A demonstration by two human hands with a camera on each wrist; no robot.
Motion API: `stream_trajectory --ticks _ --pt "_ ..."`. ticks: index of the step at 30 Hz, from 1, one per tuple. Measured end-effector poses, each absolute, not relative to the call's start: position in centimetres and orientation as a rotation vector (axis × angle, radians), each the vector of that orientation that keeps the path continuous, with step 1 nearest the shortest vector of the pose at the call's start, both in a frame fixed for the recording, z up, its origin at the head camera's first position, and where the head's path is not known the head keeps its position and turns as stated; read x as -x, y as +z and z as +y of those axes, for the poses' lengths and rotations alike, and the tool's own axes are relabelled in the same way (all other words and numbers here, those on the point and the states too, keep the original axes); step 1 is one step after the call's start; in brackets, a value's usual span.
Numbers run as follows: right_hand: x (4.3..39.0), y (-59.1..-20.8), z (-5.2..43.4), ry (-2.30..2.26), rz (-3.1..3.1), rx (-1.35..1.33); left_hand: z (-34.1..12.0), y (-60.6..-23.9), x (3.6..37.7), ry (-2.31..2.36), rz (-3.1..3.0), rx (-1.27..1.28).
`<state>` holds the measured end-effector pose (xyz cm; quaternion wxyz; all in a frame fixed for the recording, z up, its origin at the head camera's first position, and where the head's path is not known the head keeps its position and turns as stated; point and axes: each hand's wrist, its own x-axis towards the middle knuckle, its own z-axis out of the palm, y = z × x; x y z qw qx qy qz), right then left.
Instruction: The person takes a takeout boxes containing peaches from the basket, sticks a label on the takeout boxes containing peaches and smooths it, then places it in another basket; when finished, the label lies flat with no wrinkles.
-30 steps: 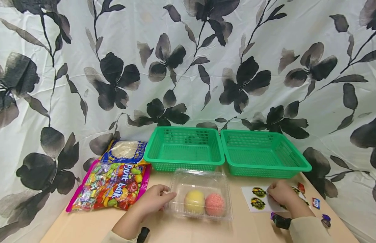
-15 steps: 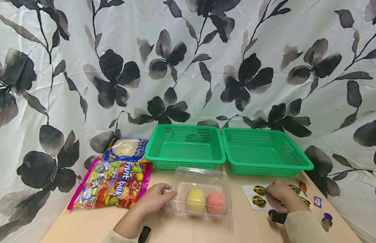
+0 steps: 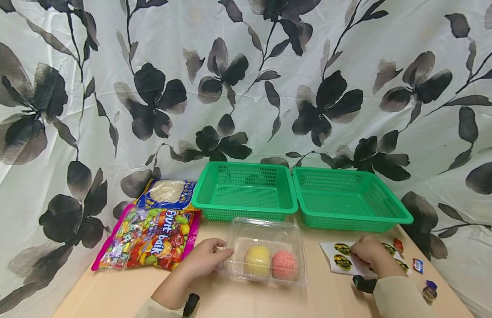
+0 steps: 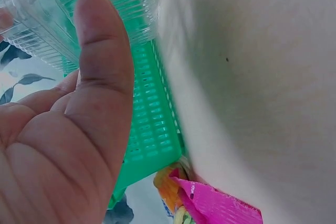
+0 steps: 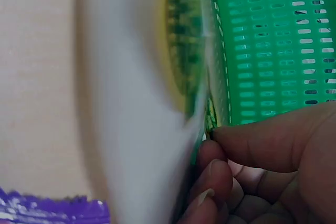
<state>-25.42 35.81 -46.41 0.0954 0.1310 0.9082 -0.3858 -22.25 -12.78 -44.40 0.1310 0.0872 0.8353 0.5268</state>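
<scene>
My left hand [image 3: 206, 261] holds the left side of a clear plastic clamshell box [image 3: 266, 229], its thumb lying along the box in the left wrist view. Inside the closed box sit a yellow round ball-shaped food [image 3: 257, 260] and a pink, rough-surfaced one [image 3: 284, 265]. To the right, my right hand [image 3: 367, 251] is over a white sheet [image 3: 326, 252] of round black-and-yellow stickers [image 3: 343, 262]. The right wrist view has the thumb and forefinger pinching the edge of a sticker [image 5: 211, 116], with the sheet bent up beside them.
Two green baskets [image 3: 246, 213] [image 3: 353, 222] stand side by side behind the box. At left lie a pink fruit candy bag [image 3: 150, 238] and a blue-and-yellow bag [image 3: 168, 194]. Small wrapped sweets [image 3: 418, 265] [image 3: 430, 289] lie near the table's right edge.
The left end of the sticker sheet has bent and lifted slightly under the right hand's pinch. The left hand stays at the box. The head view has shifted a little.
</scene>
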Motion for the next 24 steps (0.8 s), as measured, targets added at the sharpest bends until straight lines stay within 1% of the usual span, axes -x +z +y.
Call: stream_trajectory --ticks 9,24 --pt "25.65 -47.08 35.49 -1.177 2.72 -0.417 -12.9 -44.58 22.41 1.527 2.433 -0.254" --pt "25.32 -46.5 36.11 -1.414 2.583 -0.477 -12.86 -44.77 22.54 1.513 2.463 -0.26"
